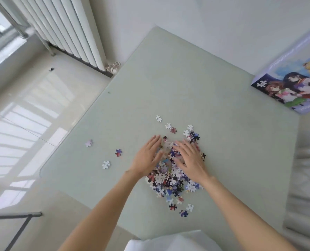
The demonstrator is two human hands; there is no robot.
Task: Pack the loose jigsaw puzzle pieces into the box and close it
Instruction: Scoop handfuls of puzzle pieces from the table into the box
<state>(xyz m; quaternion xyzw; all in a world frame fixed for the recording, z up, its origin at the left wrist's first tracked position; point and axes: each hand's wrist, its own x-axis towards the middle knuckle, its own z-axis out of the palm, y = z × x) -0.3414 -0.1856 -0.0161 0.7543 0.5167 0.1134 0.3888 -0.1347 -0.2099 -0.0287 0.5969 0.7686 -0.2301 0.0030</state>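
While the table (168,84) carries everything, nothing is packed yet: the box (293,87) lies shut at the far right, well apart from the pile of pieces (170,176) near you. Your left hand (147,160) and right hand (190,160) rest flat on the pile, fingers straight, holding nothing; a few stray pieces (106,164) lie left.

Bare forearms, no sleeves; white garment (168,241) (bottom edge) below.
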